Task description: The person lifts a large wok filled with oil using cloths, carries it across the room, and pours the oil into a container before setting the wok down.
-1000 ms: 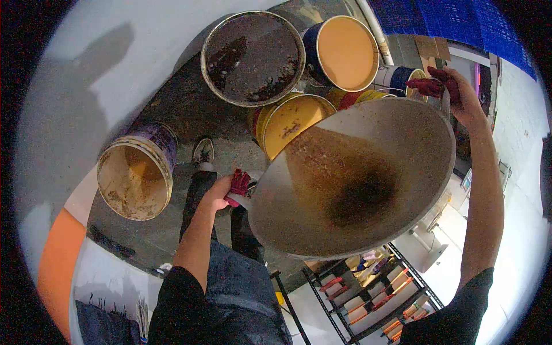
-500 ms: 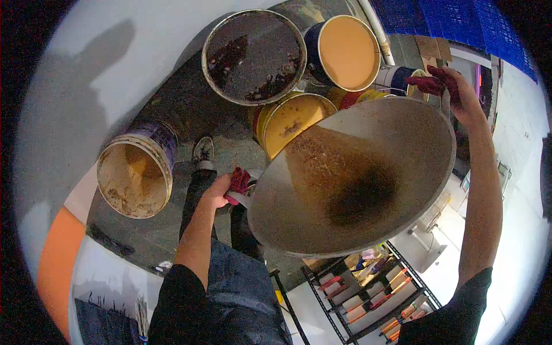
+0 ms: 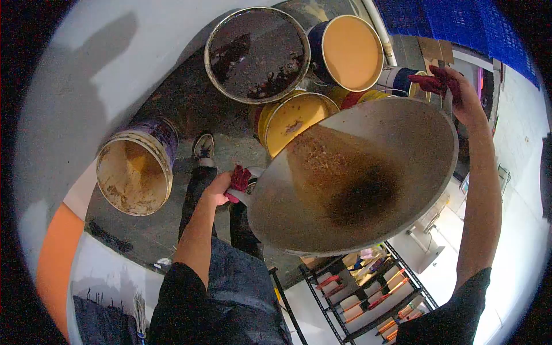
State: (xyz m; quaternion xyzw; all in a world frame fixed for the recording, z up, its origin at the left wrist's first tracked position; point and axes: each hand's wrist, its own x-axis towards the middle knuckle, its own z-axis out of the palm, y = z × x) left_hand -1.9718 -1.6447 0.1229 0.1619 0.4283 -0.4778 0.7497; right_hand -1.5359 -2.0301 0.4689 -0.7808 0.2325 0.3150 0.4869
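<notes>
A large metal wok [image 3: 351,178] is held tilted between my two hands, its inside showing brown residue and a dark patch. My left hand [image 3: 224,187] is closed round the near handle with a dark red cloth [image 3: 240,179] in its grip. At the far rim my right hand [image 3: 459,95] grips the other handle through another red cloth [image 3: 428,83]. The wok's upper left edge overlaps a bucket of yellow-orange contents [image 3: 296,118]. Behind it stand a wide drum with dark contents [image 3: 257,54] and a bucket of pale orange contents [image 3: 352,53].
An open, stained bucket [image 3: 135,172] stands on the floor at the left, near my foot [image 3: 203,148]. A black rack [image 3: 368,299] with orange-handled items is at the lower right. Blue sheeting [image 3: 460,26] hangs at the upper right, beside a pipe [image 3: 379,31].
The view has shifted very slightly, and the wok stays at nearly the same tilt. Both hands keep hold of it.
</notes>
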